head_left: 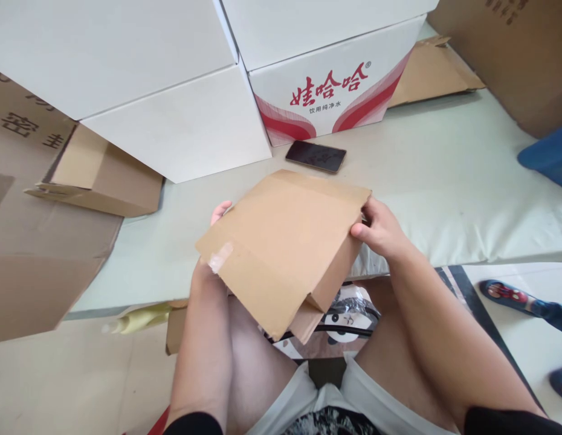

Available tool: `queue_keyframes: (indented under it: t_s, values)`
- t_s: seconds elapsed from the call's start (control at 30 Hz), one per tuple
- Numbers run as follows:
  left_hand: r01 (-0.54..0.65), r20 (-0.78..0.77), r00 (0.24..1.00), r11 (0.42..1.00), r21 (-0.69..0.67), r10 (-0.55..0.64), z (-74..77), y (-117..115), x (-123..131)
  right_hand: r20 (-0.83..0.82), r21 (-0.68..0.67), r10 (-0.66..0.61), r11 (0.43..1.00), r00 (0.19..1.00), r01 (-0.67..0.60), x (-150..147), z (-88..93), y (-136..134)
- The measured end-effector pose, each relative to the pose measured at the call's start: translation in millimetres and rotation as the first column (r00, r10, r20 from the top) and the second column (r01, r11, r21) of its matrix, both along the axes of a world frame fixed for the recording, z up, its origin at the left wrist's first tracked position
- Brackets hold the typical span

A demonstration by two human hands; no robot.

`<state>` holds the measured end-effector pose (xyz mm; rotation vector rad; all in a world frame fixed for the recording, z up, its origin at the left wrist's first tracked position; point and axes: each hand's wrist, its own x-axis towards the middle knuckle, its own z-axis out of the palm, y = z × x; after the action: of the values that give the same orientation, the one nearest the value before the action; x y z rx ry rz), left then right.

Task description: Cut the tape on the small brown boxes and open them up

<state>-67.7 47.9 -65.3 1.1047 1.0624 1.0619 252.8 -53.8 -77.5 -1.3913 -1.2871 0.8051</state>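
A brown cardboard box (285, 229) is held tilted above my lap, at the edge of the covered table. Its broad top panel faces me, and a flap sticks out at the near corner. A strip of clear tape (221, 258) is stuck near its left edge. My right hand (381, 228) grips the box's right end, thumb on the outside and fingers partly hidden behind it. At the left end my left hand (220, 211) is mostly hidden by the box; only fingertips show past its edge. A dark phone (316, 156) lies on the table just beyond the box.
White cartons (181, 133) are stacked at the back, one with red printing (330, 90). A small brown box (104, 175) stands at left, a flattened carton (435, 72) at back right. Below are a bag with a panda print (347, 317) and another person's feet (507, 296).
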Motion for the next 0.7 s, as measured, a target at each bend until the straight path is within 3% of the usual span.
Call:
queue_keyframes:
  t_s: [0.07, 0.13, 0.27, 0.4, 0.5, 0.6, 0.67, 0.7]
  values:
    - [-0.007, 0.040, 0.999, 1.000, 0.028, 0.006, 1.9, -5, -1, 0.160, -0.005, -0.219, 0.975, 0.962, 0.223, 3, 0.3, 2]
    - [0.041, 0.075, 0.996, 0.997, 0.062, -0.045, 4.7, -9, 0, 0.229, -0.024, -0.322, 0.942, 0.919, 0.336, 4, 0.9, 2]
    - [0.088, 0.172, 0.980, 0.994, 0.062, -0.097, 8.6, -15, 6, 0.085, -0.055, -0.263, 0.962, 0.961, 0.268, -2, 3.4, 1]
    - [0.151, 0.223, 0.962, 0.987, 0.047, -0.158, 4.1, -16, 1, 0.108, 0.032, -0.316, 0.949, 0.943, 0.314, -9, 8.2, -2]
    - [0.318, 0.222, 0.923, 0.948, 0.024, -0.315, -1.1, -16, -12, 0.097, 0.049, -0.379, 0.925, 0.920, 0.376, -6, 9.8, -7]
    - [0.503, 0.311, 0.818, 0.864, 0.018, -0.483, -1.1, -19, -20, -0.033, 0.012, -0.423, 0.906, 0.906, 0.424, 1, 10.0, -10]
    - [0.513, 0.374, 0.796, 0.858, 0.000, -0.476, 1.3, -19, -16, -0.152, -0.024, -0.416, 0.908, 0.897, 0.418, 2, 10.7, -11]
    - [0.480, 0.373, 0.819, 0.877, -0.027, -0.437, 2.3, -18, -12, -0.198, -0.034, -0.400, 0.915, 0.895, 0.402, 0, 11.3, -10]
